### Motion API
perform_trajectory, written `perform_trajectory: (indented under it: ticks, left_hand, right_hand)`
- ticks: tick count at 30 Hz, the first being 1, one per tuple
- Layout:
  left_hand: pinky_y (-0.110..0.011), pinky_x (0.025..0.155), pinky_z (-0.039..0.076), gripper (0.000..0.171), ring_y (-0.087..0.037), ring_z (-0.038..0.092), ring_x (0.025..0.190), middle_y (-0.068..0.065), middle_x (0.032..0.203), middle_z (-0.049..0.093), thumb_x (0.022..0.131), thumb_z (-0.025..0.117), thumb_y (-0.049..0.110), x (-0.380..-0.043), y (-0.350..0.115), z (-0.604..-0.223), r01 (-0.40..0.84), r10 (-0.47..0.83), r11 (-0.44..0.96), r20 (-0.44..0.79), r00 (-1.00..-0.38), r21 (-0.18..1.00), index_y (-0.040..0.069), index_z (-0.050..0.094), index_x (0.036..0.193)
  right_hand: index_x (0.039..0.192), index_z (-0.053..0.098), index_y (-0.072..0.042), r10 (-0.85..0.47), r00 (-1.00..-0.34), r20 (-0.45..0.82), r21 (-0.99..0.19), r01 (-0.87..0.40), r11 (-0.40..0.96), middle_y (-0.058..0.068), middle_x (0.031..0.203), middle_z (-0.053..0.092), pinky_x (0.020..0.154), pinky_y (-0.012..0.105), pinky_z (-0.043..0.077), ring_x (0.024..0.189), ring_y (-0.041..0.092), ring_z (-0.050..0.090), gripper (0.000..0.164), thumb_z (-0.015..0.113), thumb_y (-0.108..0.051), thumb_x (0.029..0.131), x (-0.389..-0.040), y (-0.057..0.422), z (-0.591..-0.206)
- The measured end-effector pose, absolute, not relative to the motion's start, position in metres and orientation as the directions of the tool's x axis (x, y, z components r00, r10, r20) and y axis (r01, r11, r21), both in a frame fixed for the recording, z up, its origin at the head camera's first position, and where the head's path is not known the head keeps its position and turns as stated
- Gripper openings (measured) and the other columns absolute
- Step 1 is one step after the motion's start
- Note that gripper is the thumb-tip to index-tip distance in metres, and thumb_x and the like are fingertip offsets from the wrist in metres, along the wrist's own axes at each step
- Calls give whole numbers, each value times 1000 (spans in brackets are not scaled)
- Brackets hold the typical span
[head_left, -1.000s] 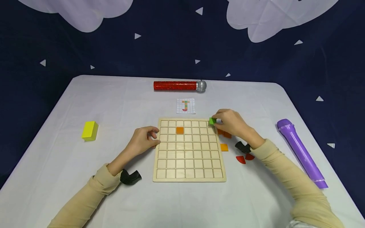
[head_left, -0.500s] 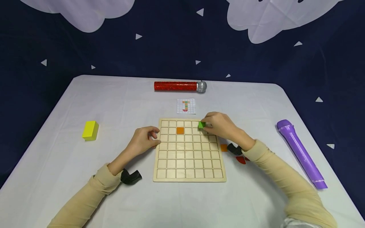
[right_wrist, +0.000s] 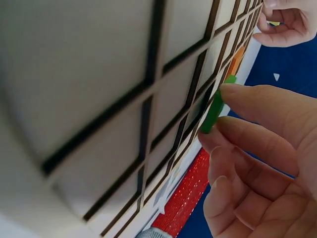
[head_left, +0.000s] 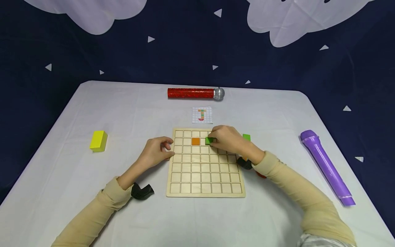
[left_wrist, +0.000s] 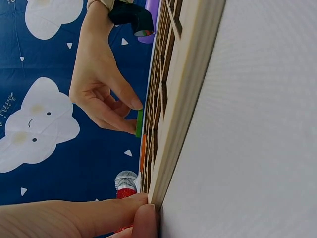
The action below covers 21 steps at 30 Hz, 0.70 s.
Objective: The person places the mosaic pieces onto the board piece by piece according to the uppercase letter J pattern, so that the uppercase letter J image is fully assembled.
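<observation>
The sleeved left forearm [head_left: 92, 209] slants forward and inward to a bare wrist [head_left: 124, 178]; the left hand [head_left: 154, 150] has its thumb [head_left: 167, 155] and index finger [head_left: 162, 139] parted, tips pointing right. The sleeved right forearm [head_left: 297, 187] angles in from the other side, and the right hand [head_left: 228, 138] sits slightly farther forward, fingertips pinching, the outer fingers [right_wrist: 220, 193] curled toward the palm.

The right hand [head_left: 228, 139] hides part of the board [head_left: 206, 168] under its grip; wristward, a sleeve [head_left: 299, 195] partly covers a red piece [head_left: 261, 175].
</observation>
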<state>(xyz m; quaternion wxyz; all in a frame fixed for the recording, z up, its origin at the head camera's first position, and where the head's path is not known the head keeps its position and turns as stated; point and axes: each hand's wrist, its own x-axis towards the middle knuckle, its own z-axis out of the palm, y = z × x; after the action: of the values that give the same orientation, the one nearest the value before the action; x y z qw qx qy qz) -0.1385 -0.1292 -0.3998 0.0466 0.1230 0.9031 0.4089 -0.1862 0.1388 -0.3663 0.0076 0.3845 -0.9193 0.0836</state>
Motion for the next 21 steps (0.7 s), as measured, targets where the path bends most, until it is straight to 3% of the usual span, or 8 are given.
perform_trajectory:
  ticks: [12,21]
  left_hand:
    - [-18,51,45,38,-6,58,53,-12,83,65,75,72,7,-140,-129,-401,182,251,628,25,-968,757,-4,61,109]
    - [-19,51,45,37,-6,58,54,-11,83,64,75,72,8,-140,-130,-402,180,256,629,17,-966,756,-3,61,110]
  right_hand:
    - [97,72,-10,-698,-715,30,-145,-694,705,2,90,67,69,29,54,82,15,63,19,71,-15,79,-187,126,-369]
    - [95,73,-9,-700,-713,46,-163,-696,699,3,89,67,66,25,53,78,13,62,18,72,-15,79,-188,123,-372]
